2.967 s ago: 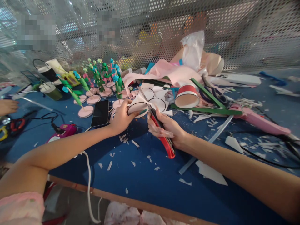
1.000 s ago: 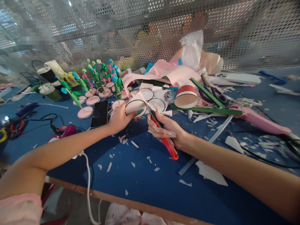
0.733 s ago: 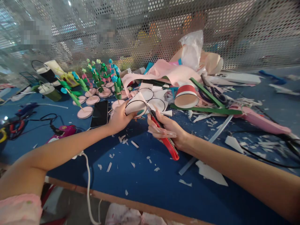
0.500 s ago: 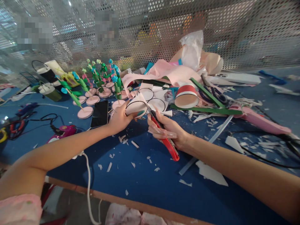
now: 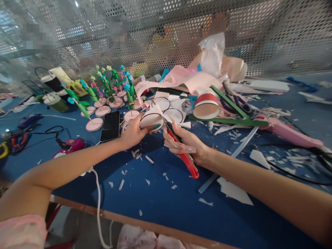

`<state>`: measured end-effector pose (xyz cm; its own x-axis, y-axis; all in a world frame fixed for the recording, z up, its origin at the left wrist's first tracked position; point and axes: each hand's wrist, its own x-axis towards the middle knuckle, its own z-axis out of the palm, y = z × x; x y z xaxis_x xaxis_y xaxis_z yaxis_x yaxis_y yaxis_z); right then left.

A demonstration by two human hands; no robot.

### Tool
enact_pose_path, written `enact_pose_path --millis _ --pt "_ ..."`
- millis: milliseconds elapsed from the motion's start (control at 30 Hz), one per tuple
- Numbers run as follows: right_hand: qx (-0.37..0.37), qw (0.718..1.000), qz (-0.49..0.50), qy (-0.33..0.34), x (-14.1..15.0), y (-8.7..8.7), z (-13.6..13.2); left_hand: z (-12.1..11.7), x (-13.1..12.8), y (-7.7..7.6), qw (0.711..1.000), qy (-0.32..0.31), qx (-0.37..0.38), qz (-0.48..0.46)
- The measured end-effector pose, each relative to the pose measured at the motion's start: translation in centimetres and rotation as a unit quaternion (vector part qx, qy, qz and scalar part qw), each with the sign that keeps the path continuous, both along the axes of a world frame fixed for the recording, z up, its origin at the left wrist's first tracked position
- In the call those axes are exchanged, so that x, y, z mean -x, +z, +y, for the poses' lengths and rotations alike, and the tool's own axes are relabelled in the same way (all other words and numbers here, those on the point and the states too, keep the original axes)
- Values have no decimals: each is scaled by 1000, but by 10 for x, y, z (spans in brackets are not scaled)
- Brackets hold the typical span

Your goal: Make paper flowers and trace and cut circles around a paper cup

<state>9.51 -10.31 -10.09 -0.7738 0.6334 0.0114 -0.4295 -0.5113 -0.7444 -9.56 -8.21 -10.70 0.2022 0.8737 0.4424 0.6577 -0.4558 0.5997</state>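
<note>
My left hand (image 5: 133,131) pinches a white paper piece (image 5: 150,119) with a black circle drawn on it, thumb on top. My right hand (image 5: 185,141) is closed around a red and black utility knife (image 5: 188,162), its tip at the right edge of the paper. More white paper with black-outlined circles (image 5: 173,114) lies just behind. Left of my left hand are a black phone (image 5: 110,126) and several small paper flowers on round pink bases (image 5: 93,125).
A red-banded paper cup (image 5: 206,106), green strips (image 5: 228,121) and a pink glue gun (image 5: 293,133) lie to the right. Pink sheet material (image 5: 181,77) is heaped behind, before a perforated metal screen (image 5: 160,38). Paper scraps (image 5: 149,159) litter the blue table (image 5: 160,197).
Almost nothing differs. The paper in my left hand has shifted very slightly to the right and down; my right hand keeps the knife in the same place.
</note>
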Motion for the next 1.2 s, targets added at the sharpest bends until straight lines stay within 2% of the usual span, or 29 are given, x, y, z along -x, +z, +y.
enact_pose_path --millis 233,633,1067,1200 --pt "-25 1000 -11 4 0 -3 1 0 1 -1 999 23 -3 39" --pt "-16 1000 2 0 1 -5 1 -2 0 1 999 11 13 42" --pt "-37 995 -37 -80 4 -5 -3 -2 -2 6 998 -2 2 60" --pt "-28 996 -32 -84 5 -6 -4 -3 -2 7 998 -2 5 66"
